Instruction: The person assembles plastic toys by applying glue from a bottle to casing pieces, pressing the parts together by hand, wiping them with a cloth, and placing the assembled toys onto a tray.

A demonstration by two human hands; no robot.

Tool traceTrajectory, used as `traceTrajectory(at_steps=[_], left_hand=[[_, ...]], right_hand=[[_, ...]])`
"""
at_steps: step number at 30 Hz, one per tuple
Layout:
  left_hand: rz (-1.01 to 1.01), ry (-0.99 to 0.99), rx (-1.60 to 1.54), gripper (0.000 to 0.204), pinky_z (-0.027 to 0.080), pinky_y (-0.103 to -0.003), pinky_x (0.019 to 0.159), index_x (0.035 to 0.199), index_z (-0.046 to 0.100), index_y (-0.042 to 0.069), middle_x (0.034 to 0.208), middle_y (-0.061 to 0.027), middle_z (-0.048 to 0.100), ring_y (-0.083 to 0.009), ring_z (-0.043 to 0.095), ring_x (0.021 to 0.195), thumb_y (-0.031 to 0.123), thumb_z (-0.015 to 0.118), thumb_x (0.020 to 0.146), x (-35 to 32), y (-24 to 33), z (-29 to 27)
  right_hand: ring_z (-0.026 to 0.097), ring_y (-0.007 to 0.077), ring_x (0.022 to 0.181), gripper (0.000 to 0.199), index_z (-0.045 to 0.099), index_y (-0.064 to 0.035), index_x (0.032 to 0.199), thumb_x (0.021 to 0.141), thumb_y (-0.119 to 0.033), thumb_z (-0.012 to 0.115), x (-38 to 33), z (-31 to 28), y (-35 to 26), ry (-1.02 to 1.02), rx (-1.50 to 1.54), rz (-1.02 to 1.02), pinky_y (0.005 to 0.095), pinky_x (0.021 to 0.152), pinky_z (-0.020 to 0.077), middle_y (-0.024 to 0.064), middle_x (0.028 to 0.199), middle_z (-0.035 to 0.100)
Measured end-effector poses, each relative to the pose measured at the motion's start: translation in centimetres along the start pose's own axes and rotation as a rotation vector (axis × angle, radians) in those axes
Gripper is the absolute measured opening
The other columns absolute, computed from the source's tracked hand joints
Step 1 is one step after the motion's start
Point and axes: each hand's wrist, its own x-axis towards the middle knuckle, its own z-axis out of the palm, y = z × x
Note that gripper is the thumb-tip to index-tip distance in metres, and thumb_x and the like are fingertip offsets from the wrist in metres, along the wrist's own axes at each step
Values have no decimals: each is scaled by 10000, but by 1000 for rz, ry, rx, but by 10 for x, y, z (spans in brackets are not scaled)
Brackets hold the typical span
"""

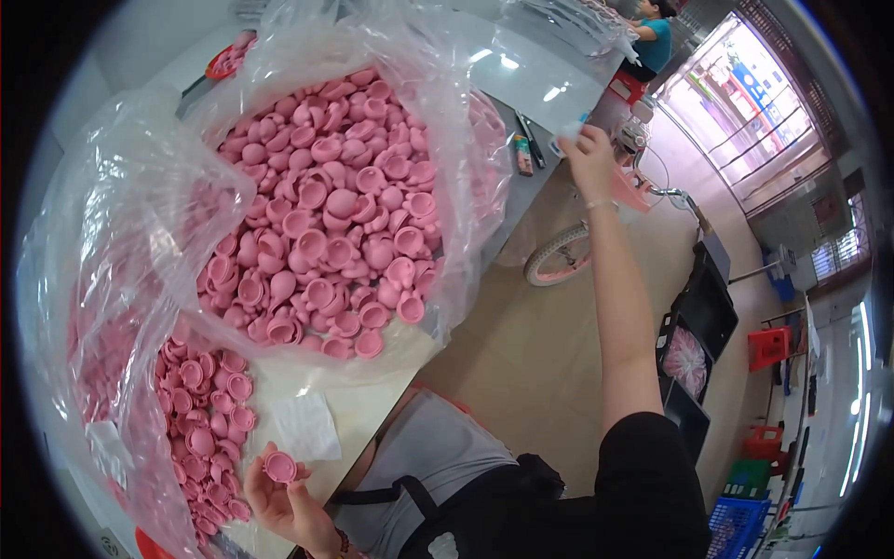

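My left hand (296,511), at the lower edge, pinches a small pink round cup-shaped plastic piece (279,467) between its fingers, hollow side up. Stretched far out over the table's right edge, my right hand (590,160) is closed on a small whitish thing with a blue tip (565,143); its kind is too small to make out. Many like pink pieces (326,200) fill a large clear plastic bag (456,177) lying open on the table. A looser heap of them (200,419) lies left of my left hand, beside a white paper sheet (307,427).
On the table's right edge lie a lighter (523,155) and a dark pen-like tool (531,140). A bicycle (559,256) stands close by my right arm. Black cases (712,298) and a blue crate (736,526) are farther right. Another person (652,42) sits at the back.
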Motion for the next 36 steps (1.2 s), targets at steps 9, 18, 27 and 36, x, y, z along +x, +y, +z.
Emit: traceTrajectory(at_steps=[9,18,27,36], left_hand=[[18,28,131,409,429,-203,618,1178,421,2,1137,-170,517,-120,521,729,91,542,798,-2,-2,-9],[25,25,149,441,415,-210,607,1186,411,6,1160,-156,505,-103,495,702,170,569,808,-1,1,-1],[83,48,192,511,371,-198,579,1209,387,4,1162,-147,500,-87,451,665,296,570,830,1,2,6],[165,1,186,500,367,-200,572,1208,386,2,1150,-153,504,-89,454,649,280,564,833,2,-5,-1]], right_hand=[[543,176,724,354,552,-36,889,648,-232,721,-9,37,1,352,-196,-264,302,629,444,61,804,551],[565,324,736,203,539,-19,857,747,-189,538,-45,32,-46,-347,-742,-331,437,653,453,157,759,581],[541,389,652,232,445,0,854,799,-222,485,-7,6,-32,92,-380,-174,437,603,411,203,684,555],[512,338,676,519,507,54,715,863,-420,359,49,-12,3,-201,-456,-7,381,693,396,237,692,524]])
